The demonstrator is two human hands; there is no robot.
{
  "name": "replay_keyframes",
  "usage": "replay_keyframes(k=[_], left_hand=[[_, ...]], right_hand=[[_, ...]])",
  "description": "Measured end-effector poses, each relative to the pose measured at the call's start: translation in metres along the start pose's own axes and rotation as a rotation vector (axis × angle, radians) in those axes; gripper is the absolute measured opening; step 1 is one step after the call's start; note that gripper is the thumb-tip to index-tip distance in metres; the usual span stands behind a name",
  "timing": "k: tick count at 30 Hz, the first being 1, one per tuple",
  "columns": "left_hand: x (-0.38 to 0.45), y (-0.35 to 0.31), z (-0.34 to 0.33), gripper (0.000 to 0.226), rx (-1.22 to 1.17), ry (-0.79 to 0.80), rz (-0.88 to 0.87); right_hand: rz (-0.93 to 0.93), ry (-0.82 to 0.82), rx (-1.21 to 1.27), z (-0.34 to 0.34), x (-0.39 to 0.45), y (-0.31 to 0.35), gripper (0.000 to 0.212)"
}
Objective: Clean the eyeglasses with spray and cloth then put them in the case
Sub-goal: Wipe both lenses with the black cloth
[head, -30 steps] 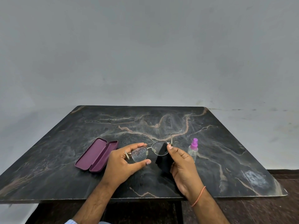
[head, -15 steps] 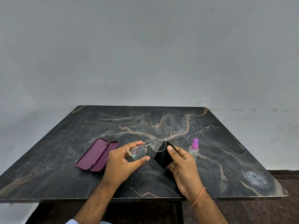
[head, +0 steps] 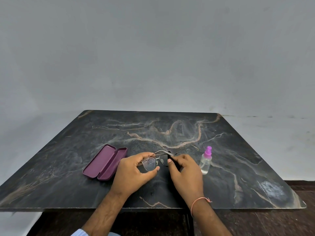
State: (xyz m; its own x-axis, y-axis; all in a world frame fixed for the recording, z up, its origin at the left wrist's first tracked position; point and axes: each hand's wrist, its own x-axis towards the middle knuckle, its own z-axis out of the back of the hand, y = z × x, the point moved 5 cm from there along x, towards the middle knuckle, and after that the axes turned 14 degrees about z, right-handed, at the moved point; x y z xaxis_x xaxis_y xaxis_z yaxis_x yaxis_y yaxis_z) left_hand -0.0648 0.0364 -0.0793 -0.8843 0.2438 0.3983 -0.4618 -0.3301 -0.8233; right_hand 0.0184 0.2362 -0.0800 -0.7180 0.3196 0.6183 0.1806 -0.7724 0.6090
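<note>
A: Starting with the biggest thing, the desk (head: 238,150) is a dark slab of marble-look stone with pale tan veins, smooth and hard under both hands.

B: And left of the left hand (head: 131,172)?

A: The eyeglasses case (head: 105,162), a long purple hard shell with rounded ends, lying open and empty on the desk. Just right of the right hand (head: 185,174) stands a small clear spray bottle (head: 205,160) with a pink nozzle, upright.

B: Where are the eyeglasses (head: 154,161)?

A: Between the hands, held above the desk. The left hand pinches the rim of the droplet-speckled lens between thumb and fingers. The right hand is closed on a black cloth (head: 171,161), soft and folded, pressed at the other lens.

B: How would they handle?

A: Light, I'd judge, with a thin metal frame that would bend easily, and wet lenses that are likely slippery. Holding by the rim or bridge seems safest, never the lens face, and the arms look too slender to bear twisting.
</note>
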Motion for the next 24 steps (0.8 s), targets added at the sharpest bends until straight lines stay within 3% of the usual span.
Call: replay_keyframes(k=[5, 9, 16, 24], left_hand=[[0.004, 0.008, -0.008, 0.046, 0.044, 0.09, 0.07], [0.007, 0.013, -0.008, 0.046, -0.002, 0.101, 0.109], [0.004, 0.01, -0.008, 0.051, -0.005, 0.119, 0.068], [0.003, 0.005, -0.006, 0.051, 0.015, 0.11, 0.031]], right_hand=[[0.043, 0.165, -0.19, -0.008, 0.002, 0.005, 0.028], [0.086, 0.238, -0.105, -0.012, 0.003, 0.009, 0.03], [0.069, 0.192, -0.156, -0.007, 0.005, 0.001, 0.028], [0.113, 0.22, -0.049, -0.006, 0.002, 0.012, 0.027]])
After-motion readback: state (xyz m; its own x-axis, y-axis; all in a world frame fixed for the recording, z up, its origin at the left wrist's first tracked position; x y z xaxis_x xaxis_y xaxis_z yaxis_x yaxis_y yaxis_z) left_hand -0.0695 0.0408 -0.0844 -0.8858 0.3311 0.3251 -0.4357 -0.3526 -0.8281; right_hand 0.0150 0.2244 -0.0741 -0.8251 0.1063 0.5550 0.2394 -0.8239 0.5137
